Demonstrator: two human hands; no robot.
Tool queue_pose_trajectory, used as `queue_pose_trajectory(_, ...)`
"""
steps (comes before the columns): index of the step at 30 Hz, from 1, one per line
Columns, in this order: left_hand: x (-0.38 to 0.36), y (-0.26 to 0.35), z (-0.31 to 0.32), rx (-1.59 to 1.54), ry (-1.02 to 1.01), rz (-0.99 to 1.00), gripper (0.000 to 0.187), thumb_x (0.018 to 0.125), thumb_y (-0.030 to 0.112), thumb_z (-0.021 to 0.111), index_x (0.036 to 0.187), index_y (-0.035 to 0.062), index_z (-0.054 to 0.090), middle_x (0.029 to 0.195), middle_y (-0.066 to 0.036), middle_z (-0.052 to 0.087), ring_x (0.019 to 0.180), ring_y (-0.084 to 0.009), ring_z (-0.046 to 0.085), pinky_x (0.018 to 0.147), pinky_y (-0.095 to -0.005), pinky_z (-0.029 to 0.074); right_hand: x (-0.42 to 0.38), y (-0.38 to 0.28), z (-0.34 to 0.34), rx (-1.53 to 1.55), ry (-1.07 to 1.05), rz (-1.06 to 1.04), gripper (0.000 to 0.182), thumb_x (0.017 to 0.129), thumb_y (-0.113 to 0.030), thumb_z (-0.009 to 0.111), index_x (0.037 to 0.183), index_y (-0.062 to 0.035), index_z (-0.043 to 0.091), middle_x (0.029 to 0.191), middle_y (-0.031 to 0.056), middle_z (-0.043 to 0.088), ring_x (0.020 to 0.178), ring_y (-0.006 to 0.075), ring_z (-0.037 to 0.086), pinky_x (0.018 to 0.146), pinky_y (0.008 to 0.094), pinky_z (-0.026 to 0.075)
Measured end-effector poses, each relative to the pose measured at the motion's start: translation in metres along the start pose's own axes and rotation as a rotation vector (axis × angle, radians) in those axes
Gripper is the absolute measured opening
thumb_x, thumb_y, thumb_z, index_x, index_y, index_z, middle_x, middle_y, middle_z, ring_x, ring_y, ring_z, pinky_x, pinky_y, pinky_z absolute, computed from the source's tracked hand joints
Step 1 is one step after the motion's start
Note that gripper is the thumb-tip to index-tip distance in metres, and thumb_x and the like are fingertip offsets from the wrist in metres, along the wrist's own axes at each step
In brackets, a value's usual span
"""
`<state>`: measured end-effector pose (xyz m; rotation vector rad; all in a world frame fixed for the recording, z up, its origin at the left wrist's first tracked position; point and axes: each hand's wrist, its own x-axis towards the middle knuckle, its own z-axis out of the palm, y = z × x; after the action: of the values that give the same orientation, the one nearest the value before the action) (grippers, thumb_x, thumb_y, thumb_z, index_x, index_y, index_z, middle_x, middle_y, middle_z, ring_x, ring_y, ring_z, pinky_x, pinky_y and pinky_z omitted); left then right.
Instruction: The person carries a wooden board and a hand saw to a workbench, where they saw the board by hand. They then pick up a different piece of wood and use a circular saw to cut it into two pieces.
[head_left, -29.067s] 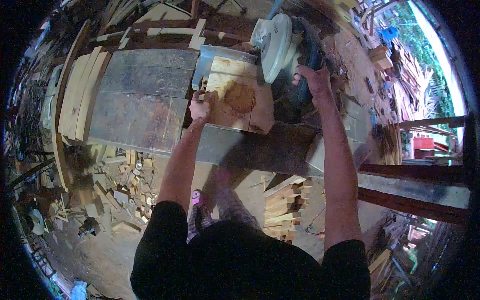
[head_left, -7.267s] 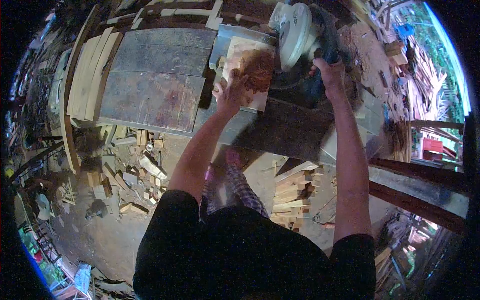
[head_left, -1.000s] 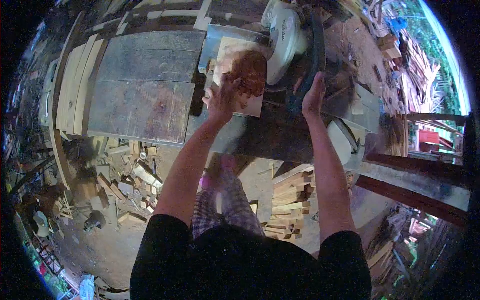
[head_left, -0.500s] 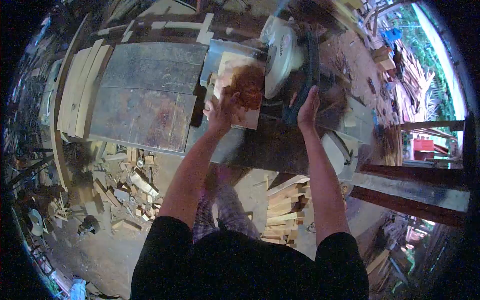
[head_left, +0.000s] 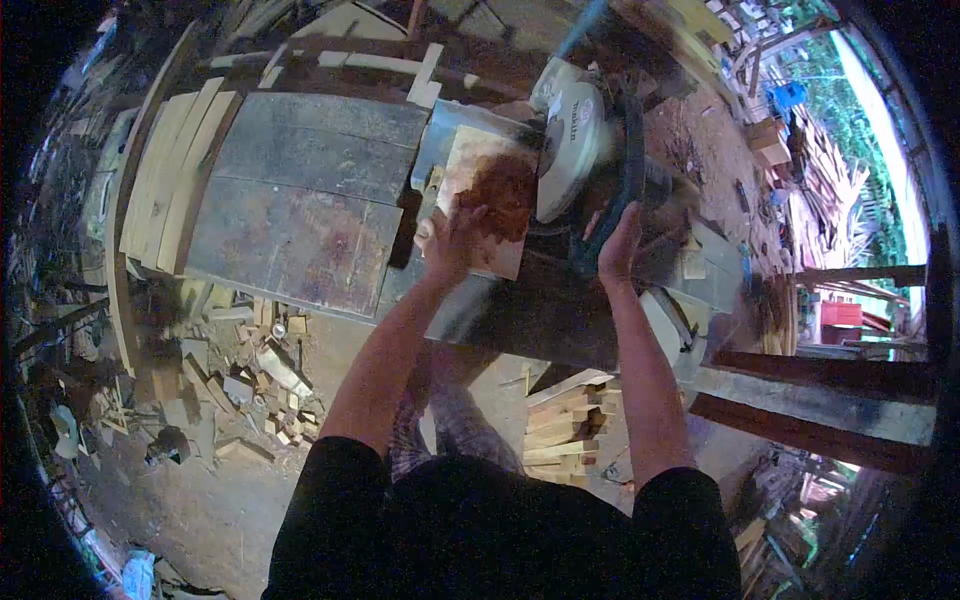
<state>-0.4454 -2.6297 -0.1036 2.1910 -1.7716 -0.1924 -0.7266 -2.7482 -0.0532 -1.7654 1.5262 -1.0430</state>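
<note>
A pale wooden board (head_left: 460, 165) with a large reddish-brown stain lies on the saw's base, its right edge close to the blade guard. My left hand (head_left: 450, 240) grips the board's near left part, fingers lying over its face. A Makita miter saw (head_left: 575, 140) with a pale guard stands to the right of the board. My right hand (head_left: 620, 245) is wrapped round the saw's dark handle (head_left: 597, 240). The blade itself is hidden by the guard, and so is the exact cutting spot.
A worn workbench top (head_left: 300, 200) extends left of the saw, with several planed strips (head_left: 175, 180) at its far left end. Wood offcuts (head_left: 285, 390) litter the floor at left. A stack of cut pieces (head_left: 565, 430) lies below the bench. Dark beams (head_left: 820, 375) jut in from the right.
The whole view has shifted a little, so the bench and saw appear slightly lower. Both hands keep their places on the board and the saw handle.
</note>
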Motion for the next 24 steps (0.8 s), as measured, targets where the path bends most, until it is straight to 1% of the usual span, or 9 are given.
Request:
queue_pose_trajectory(2, -0.001, -0.004, -0.006, -0.001, -0.026, 0.001, 0.068, 0.077, 0.034, 0.063, 0.135, 0.048, 0.03, 0.149, 0.005, 0.015, 0.107, -0.0426, 0.04, 0.074, -0.0591, 0.043, 0.0, -0.044, -0.002, 0.036, -0.006, 0.019, 0.052, 0.098, -0.03, 0.017, 0.137, 0.004, 0.029, 0.142, 0.022, 0.029, 0.132, 0.0345, 0.027, 0.111, 0.0387, 0.016)
queue_pose_trajectory(4, -0.004, -0.004, -0.007, 0.031, -0.01, 0.007, 0.066, 0.077, 0.038, 0.062, 0.134, 0.0483, 0.03, 0.148, 0.005, 0.017, 0.107, -0.0428, 0.04, 0.073, -0.0564, 0.043, -0.007, -0.149, -0.019, 0.53, -0.036, 0.134, 0.06, 0.088, -0.063, 0.034, 0.084, -0.0067, 0.052, 0.06, 0.0069, 0.053, 0.047, 0.0174, 0.051, 0.048, 0.0303, 0.045)
queue_pose_trajectory(9, -0.018, 0.004, -0.031, 0.015, 0.009, 0.01, 0.061, 0.081, 0.04, 0.058, 0.135, 0.0451, 0.03, 0.145, 0.003, 0.02, 0.107, -0.0431, 0.04, 0.072, -0.0548, 0.043, 0.052, -0.236, -0.062, 0.4, -0.067, 0.357, 0.065, 0.081, -0.071, 0.037, 0.082, -0.0078, 0.052, 0.06, 0.0066, 0.054, 0.047, 0.0183, 0.054, 0.046, 0.0328, 0.048)
queue_pose_trajectory(15, -0.052, -0.022, -0.021, -0.043, 0.008, 0.022, 0.061, 0.079, 0.024, 0.061, 0.133, 0.04, 0.037, 0.144, 0.0, 0.021, 0.107, -0.0448, 0.04, 0.075, -0.0554, 0.043, 0.141, -0.228, -0.077, 0.328, -0.033, 0.202, 0.067, 0.083, -0.07, 0.037, 0.088, -0.0051, 0.054, 0.065, 0.0082, 0.057, 0.054, 0.0212, 0.058, 0.051, 0.034, 0.05)
queue_pose_trajectory(17, -0.062, -0.031, -0.018, 0.059, -0.084, 0.147, 0.066, 0.081, 0.027, 0.057, 0.141, 0.0244, 0.029, 0.144, -0.014, 0.024, 0.113, -0.0408, 0.038, 0.09, -0.0568, 0.034, 0.157, -0.22, -0.09, 0.299, -0.033, 0.145, 0.067, 0.083, -0.069, 0.037, 0.09, -0.004, 0.055, 0.067, 0.0089, 0.058, 0.057, 0.0223, 0.059, 0.053, 0.0345, 0.051)
queue_pose_trajectory(19, -0.073, -0.03, -0.028, 0.056, -0.099, 0.139, 0.066, 0.08, 0.021, 0.055, 0.141, 0.0237, 0.029, 0.145, -0.014, 0.023, 0.113, -0.0407, 0.038, 0.089, -0.0561, 0.034, 0.15, -0.226, -0.096, 0.29, -0.036, 0.119, 0.068, 0.083, -0.069, 0.037, 0.091, -0.0035, 0.055, 0.068, 0.0092, 0.058, 0.059, 0.0229, 0.06, 0.054, 0.0347, 0.051)
queue_pose_trajectory(21, -0.082, -0.04, -0.019, 0.057, -0.12, 0.133, 0.066, 0.08, 0.016, 0.053, 0.141, 0.023, 0.029, 0.146, -0.014, 0.022, 0.112, -0.0405, 0.039, 0.088, -0.0553, 0.034, 0.126, -0.244, -0.113, 0.025, -0.036, 0.124, 0.061, 0.092, -0.054, 0.037, 0.129, -0.0058, 0.045, 0.125, 0.0131, 0.052, 0.117, 0.0291, 0.047, 0.102, 0.0404, 0.033)
queue_pose_trajectory(22, -0.082, -0.055, 0.005, 0.127, 0.013, 0.24, 0.067, 0.079, 0.015, 0.053, 0.141, 0.0226, 0.029, 0.146, -0.014, 0.022, 0.115, -0.0395, 0.038, 0.087, -0.0557, 0.034, 0.112, -0.237, -0.124, 0.032, -0.036, 0.127, 0.061, 0.092, -0.054, 0.037, 0.129, -0.0058, 0.045, 0.125, 0.0131, 0.052, 0.117, 0.0291, 0.047, 0.102, 0.0404, 0.033)
queue_pose_trajectory(24, -0.088, -0.064, 0.01, 0.2, 0.146, 0.351, 0.067, 0.079, 0.015, 0.053, 0.141, 0.0223, 0.03, 0.146, -0.014, 0.022, 0.118, -0.0386, 0.037, 0.086, -0.0561, 0.034, 0.074, -0.219, -0.153, -0.329, 0.149, -0.304, 0.045, 0.096, -0.041, 0.037, 0.119, -0.0036, 0.05, 0.109, 0.0118, 0.06, 0.104, 0.0289, 0.054, 0.097, 0.0376, 0.038)
